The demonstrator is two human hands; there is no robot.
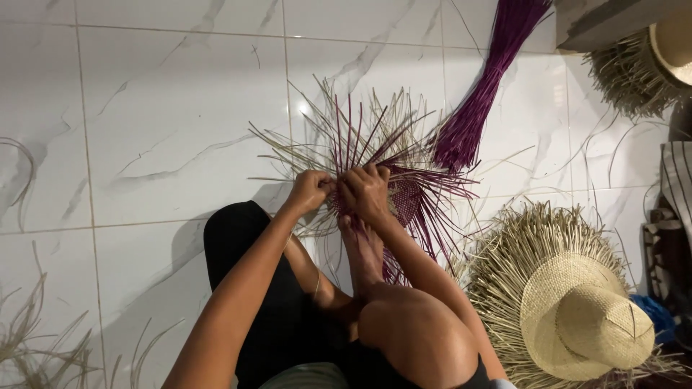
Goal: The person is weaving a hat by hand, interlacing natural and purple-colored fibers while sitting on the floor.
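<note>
A half-woven straw piece of purple and natural strands lies on the white tiled floor, its loose ends fanning outward. My left hand pinches strands at its left edge. My right hand grips strands beside it, fingers curled over the woven centre. My foot rests on the piece just below both hands. Part of the woven centre is hidden under my hands.
A bundle of purple straw lies at the upper right. A woven straw hat with unfinished fringe sits at the lower right, another hat at the top right. Loose pale strands lie at the lower left.
</note>
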